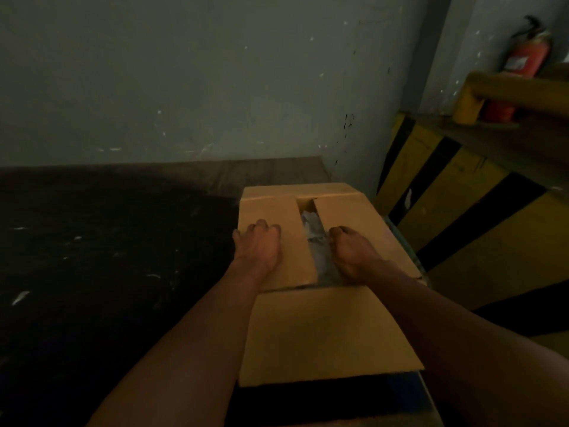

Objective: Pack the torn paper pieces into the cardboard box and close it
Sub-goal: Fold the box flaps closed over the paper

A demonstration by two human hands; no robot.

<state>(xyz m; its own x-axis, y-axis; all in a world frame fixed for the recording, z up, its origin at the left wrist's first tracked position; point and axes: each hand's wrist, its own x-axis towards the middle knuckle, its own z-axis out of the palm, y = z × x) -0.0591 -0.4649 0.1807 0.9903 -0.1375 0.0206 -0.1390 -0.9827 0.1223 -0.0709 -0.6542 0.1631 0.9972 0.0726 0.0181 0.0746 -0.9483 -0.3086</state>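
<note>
With the grey-white torn paper pieces already lying inside the brown cardboard box, which stands on a dark speckled surface, the closing step appears to be in hand. The left grip, fingers curled and holding nothing, presses knuckles-down on the left side flap. The right grip rests curled at the right side flap; I cannot tell whether it hooks the flap's inner edge. A gap shows between the flaps. Next, the near flap, which lies open towards the person, likely needs folding over.
</note>
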